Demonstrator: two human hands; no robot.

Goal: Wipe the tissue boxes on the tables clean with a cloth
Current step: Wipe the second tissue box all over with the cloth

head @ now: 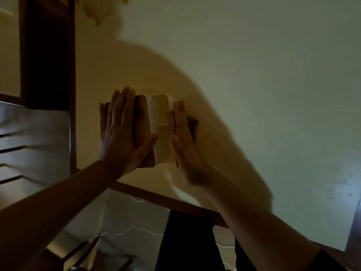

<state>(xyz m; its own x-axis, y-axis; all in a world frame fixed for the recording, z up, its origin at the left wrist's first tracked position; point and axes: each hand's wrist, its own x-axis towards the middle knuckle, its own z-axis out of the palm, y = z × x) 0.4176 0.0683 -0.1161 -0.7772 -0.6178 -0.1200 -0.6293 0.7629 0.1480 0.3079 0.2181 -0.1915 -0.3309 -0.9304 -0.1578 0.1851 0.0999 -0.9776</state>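
A tissue box (159, 122) with a white body and dark brown ends sits on the pale table (254, 94) near its left side. My left hand (121, 133) lies flat against the box's brown left end, fingers straight. My right hand (185, 145) presses flat on the opposite end, so the box is clamped between both palms. I see no cloth in either hand. The light is dim and my shadow falls across the table around the box.
A dark wooden chair (46, 55) stands at the table's left edge. A crumpled yellowish thing (97, 10) lies at the far top of the table. The brown table edge (175, 204) runs below my arms, above my dark trousers (185, 241) and another chair (78, 255).
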